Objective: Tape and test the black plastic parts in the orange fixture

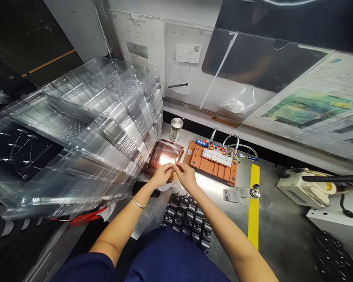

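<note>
My left hand and my right hand meet fingertip to fingertip over the bench, both pinched closed. Whatever sits between the fingers is too small to make out; a thin, pale, pointed shape rises just above them. Right behind the hands lies a shiny copper-brown sheet or stack of film. Beneath them show a crumpled white piece and a bit of yellow, both partly hidden. To the right is an orange-brown fixture block with a white dotted strip on top. Black moulded parts lie in rows nearer my body.
Tall stacked clear plastic trays crowd the left side. A metal canister stands at the back. Rightward are grey packets, a round metal knob, yellow tape and a whitish device. A document-covered panel closes off the back.
</note>
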`<move>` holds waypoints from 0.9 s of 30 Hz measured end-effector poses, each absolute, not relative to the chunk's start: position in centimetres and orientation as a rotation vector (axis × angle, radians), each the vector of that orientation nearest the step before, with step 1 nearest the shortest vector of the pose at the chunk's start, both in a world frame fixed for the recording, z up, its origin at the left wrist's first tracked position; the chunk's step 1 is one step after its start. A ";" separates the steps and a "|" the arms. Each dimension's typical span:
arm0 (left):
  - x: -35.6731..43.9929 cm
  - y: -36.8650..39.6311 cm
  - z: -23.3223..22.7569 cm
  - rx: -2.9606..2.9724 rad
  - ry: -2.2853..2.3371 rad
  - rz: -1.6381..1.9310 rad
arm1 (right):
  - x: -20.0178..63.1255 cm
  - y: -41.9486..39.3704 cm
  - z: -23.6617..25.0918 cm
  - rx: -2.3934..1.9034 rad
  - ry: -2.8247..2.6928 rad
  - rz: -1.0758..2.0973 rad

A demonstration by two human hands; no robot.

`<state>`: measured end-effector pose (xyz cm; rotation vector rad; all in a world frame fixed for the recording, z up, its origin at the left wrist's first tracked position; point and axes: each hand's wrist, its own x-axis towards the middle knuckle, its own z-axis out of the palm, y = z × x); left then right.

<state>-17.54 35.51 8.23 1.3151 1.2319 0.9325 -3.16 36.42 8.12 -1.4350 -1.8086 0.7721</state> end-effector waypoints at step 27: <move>-17.8 34.5 9.9 1.883 1.282 0.887 | -2.1 35.9 12.8 -1.383 -1.967 0.995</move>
